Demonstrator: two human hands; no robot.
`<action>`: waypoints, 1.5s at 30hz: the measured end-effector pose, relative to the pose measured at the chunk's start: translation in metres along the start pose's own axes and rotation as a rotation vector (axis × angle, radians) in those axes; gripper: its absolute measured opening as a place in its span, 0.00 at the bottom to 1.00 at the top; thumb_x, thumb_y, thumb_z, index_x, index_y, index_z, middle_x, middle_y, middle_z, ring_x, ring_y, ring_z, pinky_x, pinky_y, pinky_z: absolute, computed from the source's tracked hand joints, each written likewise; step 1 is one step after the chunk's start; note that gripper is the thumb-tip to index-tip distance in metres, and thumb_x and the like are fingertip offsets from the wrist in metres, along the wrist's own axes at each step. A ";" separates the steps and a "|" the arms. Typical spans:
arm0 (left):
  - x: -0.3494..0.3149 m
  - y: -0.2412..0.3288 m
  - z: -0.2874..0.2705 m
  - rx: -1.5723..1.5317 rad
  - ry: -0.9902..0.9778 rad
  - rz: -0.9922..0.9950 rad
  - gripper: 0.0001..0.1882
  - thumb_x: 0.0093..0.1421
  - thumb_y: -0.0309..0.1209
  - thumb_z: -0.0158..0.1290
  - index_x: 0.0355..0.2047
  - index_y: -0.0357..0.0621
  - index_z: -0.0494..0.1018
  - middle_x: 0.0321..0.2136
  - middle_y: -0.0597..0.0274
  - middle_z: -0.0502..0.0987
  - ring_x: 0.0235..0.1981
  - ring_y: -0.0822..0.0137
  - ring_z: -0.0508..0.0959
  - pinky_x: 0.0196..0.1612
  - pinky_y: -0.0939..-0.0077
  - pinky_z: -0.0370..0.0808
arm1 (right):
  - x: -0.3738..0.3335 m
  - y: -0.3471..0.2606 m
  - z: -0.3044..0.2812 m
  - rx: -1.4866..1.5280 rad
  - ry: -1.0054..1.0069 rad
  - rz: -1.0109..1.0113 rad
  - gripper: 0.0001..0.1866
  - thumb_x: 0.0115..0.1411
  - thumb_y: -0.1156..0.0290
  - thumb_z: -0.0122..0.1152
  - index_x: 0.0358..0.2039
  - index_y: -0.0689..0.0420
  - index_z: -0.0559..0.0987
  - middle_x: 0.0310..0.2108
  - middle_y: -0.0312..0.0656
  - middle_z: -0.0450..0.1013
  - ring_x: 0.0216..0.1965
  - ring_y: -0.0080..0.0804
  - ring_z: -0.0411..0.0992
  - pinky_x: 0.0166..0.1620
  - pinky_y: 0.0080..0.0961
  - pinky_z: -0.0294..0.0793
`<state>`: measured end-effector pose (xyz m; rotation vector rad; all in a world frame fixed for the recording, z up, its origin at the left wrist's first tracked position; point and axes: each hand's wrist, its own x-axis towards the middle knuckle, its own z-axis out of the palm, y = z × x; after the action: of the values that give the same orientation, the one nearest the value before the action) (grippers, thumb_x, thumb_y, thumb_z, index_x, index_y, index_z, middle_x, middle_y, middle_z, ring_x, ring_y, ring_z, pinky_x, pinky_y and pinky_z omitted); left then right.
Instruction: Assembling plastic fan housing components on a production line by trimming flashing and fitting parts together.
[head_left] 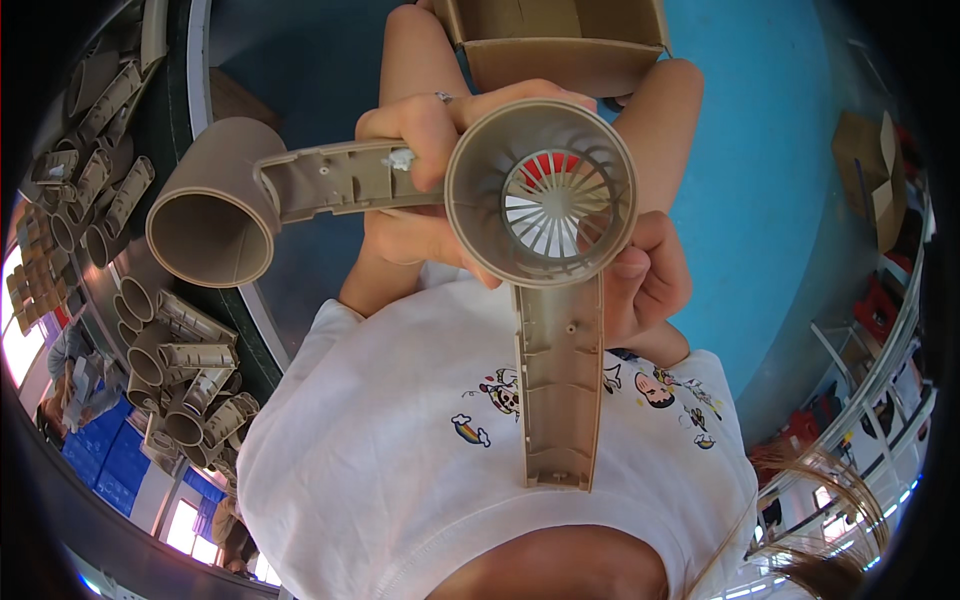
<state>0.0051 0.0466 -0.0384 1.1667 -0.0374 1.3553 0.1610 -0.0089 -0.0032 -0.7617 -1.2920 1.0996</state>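
- Holding two beige plastic hair-dryer housing shells up close to the camera, the person has one in each hand, in front of a white printed shirt (pixel 420 440).
- Left hand (pixel 420 130) is closed around the handle of the left shell (pixel 215 205), fingers curled over it; its round barrel opens toward the lower left.
- Right hand (pixel 645 275) grips the right shell (pixel 545 195) at the barrel's rim, thumb pressed on the edge, handle hanging straight down.
- Both shells look light, stiff and thin-walled; the moulded plastic seems smooth and a bit slippery, so the ribbed handle is probably the surest hold.
- Thin radial grille vanes inside the right barrel look easy to snap; better kept clear of fingers.
- Screw posts and ribs show along the open handle halves.
- More beige shells (pixel 185 385) lie heaped at the left; a cardboard box (pixel 560 40) sits above on the blue floor (pixel 760 160).
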 end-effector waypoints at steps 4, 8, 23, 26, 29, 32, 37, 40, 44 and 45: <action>-0.003 -0.005 0.001 -0.065 -0.002 0.069 0.11 0.53 0.33 0.46 0.35 0.51 0.59 0.49 0.30 0.52 0.49 0.41 0.61 0.51 0.52 0.58 | 0.000 0.000 -0.001 0.010 -0.020 0.008 0.07 0.56 0.77 0.42 0.22 0.65 0.62 0.16 0.37 0.61 0.15 0.16 0.52 0.18 0.12 0.50; -0.003 -0.002 0.002 -0.032 0.019 0.035 0.12 0.53 0.33 0.46 0.37 0.52 0.58 0.49 0.29 0.51 0.49 0.41 0.60 0.52 0.51 0.56 | 0.000 0.003 -0.001 -0.008 -0.014 -0.026 0.07 0.56 0.77 0.43 0.22 0.65 0.62 0.16 0.37 0.61 0.15 0.17 0.52 0.18 0.12 0.50; -0.004 -0.013 0.004 -0.052 0.061 0.118 0.13 0.50 0.36 0.48 0.32 0.52 0.57 0.47 0.31 0.57 0.46 0.44 0.65 0.47 0.56 0.63 | -0.002 0.006 -0.001 0.034 0.044 -0.052 0.09 0.54 0.77 0.47 0.19 0.66 0.65 0.12 0.37 0.60 0.12 0.18 0.52 0.15 0.14 0.48; -0.005 -0.013 0.011 -0.011 0.116 0.147 0.14 0.50 0.37 0.49 0.33 0.51 0.57 0.45 0.31 0.59 0.44 0.46 0.67 0.45 0.59 0.65 | 0.003 0.003 0.000 0.007 0.034 -0.074 0.10 0.53 0.77 0.48 0.17 0.66 0.65 0.11 0.37 0.60 0.11 0.19 0.52 0.15 0.14 0.47; -0.004 -0.017 0.014 -0.002 0.160 0.170 0.15 0.50 0.38 0.49 0.33 0.49 0.57 0.44 0.31 0.61 0.43 0.47 0.68 0.43 0.62 0.68 | 0.001 0.003 -0.002 0.017 0.020 -0.053 0.10 0.52 0.78 0.48 0.16 0.66 0.65 0.11 0.37 0.60 0.11 0.19 0.52 0.14 0.15 0.47; -0.004 -0.019 0.016 0.004 0.182 0.208 0.16 0.50 0.39 0.49 0.33 0.48 0.57 0.42 0.31 0.62 0.41 0.48 0.69 0.42 0.63 0.69 | 0.003 0.002 -0.002 0.012 0.033 -0.064 0.10 0.51 0.80 0.48 0.15 0.66 0.65 0.10 0.38 0.60 0.10 0.19 0.51 0.13 0.15 0.47; 0.000 -0.019 0.018 0.038 0.226 0.235 0.15 0.50 0.39 0.49 0.33 0.49 0.58 0.40 0.31 0.65 0.41 0.50 0.71 0.41 0.64 0.70 | 0.004 0.003 -0.005 -0.003 0.012 -0.107 0.08 0.48 0.82 0.48 0.14 0.67 0.65 0.09 0.39 0.60 0.09 0.20 0.52 0.12 0.16 0.47; 0.004 -0.017 0.015 -0.173 0.155 0.263 0.25 0.32 0.21 0.64 0.24 0.42 0.57 0.39 0.16 0.58 0.43 0.38 0.66 0.39 0.60 0.72 | 0.004 0.003 -0.005 -0.015 0.019 -0.129 0.07 0.47 0.83 0.48 0.14 0.67 0.65 0.09 0.39 0.60 0.08 0.20 0.52 0.12 0.16 0.47; 0.003 -0.015 0.016 -0.205 0.177 0.278 0.25 0.32 0.22 0.64 0.24 0.42 0.57 0.40 0.16 0.57 0.44 0.38 0.65 0.39 0.59 0.71 | 0.006 0.002 -0.003 -0.017 0.022 -0.143 0.08 0.46 0.84 0.48 0.13 0.67 0.65 0.08 0.39 0.60 0.08 0.20 0.52 0.12 0.16 0.47; 0.003 -0.014 0.017 -0.202 0.179 0.259 0.24 0.32 0.22 0.64 0.24 0.42 0.57 0.40 0.16 0.57 0.44 0.37 0.65 0.39 0.59 0.71 | 0.006 0.002 -0.004 -0.017 0.023 -0.144 0.08 0.46 0.84 0.48 0.13 0.67 0.65 0.08 0.39 0.60 0.08 0.20 0.52 0.12 0.16 0.47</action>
<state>0.0265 0.0411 -0.0374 0.8893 -0.1977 1.6399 0.1641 -0.0022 -0.0039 -0.6812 -1.3173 0.9624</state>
